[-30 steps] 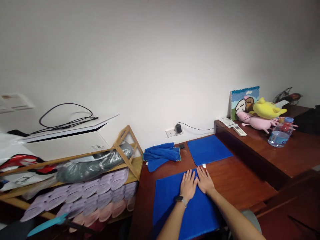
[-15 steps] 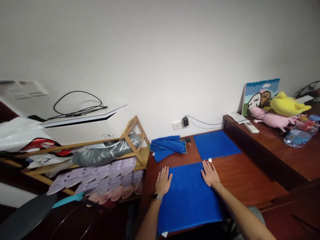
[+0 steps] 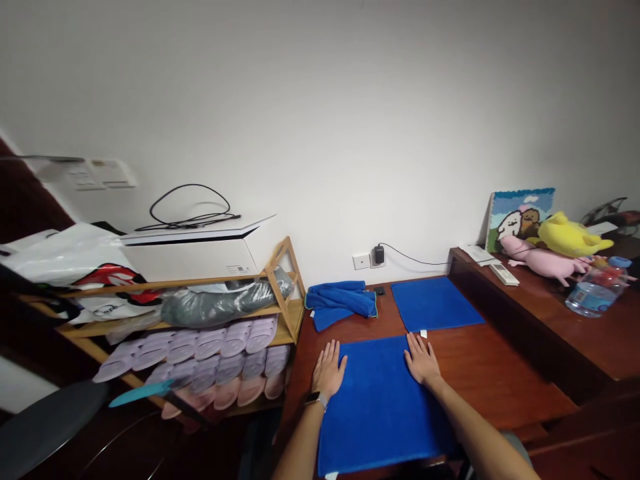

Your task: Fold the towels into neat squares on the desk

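Observation:
A blue towel (image 3: 380, 407) lies spread flat on the reddish-brown desk (image 3: 490, 373), its near edge at the desk's front. My left hand (image 3: 329, 371) rests palm down on its far left corner, fingers stretched out, a watch on the wrist. On the far right corner lies my right hand (image 3: 423, 360), flat with fingers apart. Just beyond it, a second blue towel (image 3: 435, 303) is laid out flat, a white tag at its near edge. Several rumpled blue towels (image 3: 340, 300) are heaped at the desk's back left.
Left of the desk stands a wooden rack (image 3: 287, 287) with lilac slippers (image 3: 225, 343) and a white box (image 3: 195, 257). The raised shelf on the right holds a remote (image 3: 504, 274), a pink plush toy (image 3: 545, 260) and a plastic bottle (image 3: 595, 293). A plugged-in charger (image 3: 379, 254) is on the wall.
The view has tilted up and shifted slightly left, so everything sits a little lower and most things further right. Both hands stay flat at the towel's far corners.

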### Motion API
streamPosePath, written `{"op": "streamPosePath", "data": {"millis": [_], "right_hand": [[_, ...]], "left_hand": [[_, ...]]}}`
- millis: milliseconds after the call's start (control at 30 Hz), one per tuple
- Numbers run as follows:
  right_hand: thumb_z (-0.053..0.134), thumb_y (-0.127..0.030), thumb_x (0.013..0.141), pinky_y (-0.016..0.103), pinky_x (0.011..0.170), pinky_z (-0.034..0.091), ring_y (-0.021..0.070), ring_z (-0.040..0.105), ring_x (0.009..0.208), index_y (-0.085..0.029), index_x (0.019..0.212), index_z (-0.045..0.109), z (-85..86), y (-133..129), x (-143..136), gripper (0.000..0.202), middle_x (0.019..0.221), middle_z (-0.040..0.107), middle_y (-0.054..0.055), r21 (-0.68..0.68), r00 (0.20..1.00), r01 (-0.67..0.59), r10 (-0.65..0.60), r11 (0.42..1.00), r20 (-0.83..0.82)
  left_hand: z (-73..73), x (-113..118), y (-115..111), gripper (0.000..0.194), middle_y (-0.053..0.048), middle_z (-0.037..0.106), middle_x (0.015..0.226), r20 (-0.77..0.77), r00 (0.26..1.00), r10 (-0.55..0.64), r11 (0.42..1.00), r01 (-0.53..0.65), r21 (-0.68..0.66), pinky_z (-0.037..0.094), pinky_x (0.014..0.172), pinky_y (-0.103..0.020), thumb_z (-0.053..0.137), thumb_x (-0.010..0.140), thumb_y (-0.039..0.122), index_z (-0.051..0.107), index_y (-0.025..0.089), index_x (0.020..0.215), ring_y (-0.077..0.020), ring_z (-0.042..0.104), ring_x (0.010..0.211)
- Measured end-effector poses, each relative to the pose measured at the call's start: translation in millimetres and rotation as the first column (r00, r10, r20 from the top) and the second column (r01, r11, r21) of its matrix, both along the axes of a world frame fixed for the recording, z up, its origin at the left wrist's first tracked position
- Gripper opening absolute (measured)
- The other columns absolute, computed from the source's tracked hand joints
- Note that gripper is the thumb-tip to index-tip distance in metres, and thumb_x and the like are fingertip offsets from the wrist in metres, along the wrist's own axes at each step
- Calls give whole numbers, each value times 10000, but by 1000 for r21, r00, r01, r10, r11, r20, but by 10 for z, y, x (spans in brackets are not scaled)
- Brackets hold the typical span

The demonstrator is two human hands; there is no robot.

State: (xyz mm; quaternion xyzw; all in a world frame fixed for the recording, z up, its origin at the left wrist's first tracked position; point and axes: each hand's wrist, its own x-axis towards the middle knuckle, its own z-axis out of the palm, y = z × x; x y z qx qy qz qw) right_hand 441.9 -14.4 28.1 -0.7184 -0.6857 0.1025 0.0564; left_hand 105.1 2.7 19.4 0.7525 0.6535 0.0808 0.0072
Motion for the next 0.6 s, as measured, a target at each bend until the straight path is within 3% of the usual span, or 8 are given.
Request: {"op": "streamPosePath", "data": {"millis": [300,367,467,600], "right_hand": [[115,-484,1043,489,1308,41,209,101,1620,-190,1677,157,23,20,-8,700,1738,154,-20,7,999,12,-12,1000,-52],[121,-487,1044,486,1307,32,208,93,1621,-193,1676,155,17,25,-7,699,1740,147,-21,4,998,12,-12,1000,-59],[137,-479,1045,487,1305,21,207,88,1622,-200,1676,148,4,39,-5,690,1742,139,-20,-3,998,17,-17,1000,-57],[156,-446,1047,498,1299,26,219,89,1622,-213,1677,147,-43,55,20,671,1746,143,4,-6,999,-2,2,1000,-36]], "left_hand": [[40,-14,9,646,-100,358,1682,-71,997,7,1000,-5,26,229,1292,-476,256,1070,484,386,164,1616,-250,320,1568],[83,81,6,629,-112,372,1674,-75,997,-21,997,26,73,235,1292,-487,268,1072,453,399,151,1609,-255,334,1562],[180,526,-3,621,-104,370,1677,-42,988,-148,979,152,133,227,1298,-496,235,1086,443,385,152,1614,-251,310,1572],[224,1507,-59,647,-67,339,1698,59,937,-345,937,340,81,220,1309,-462,169,1094,496,334,186,1637,-220,271,1586]]}}
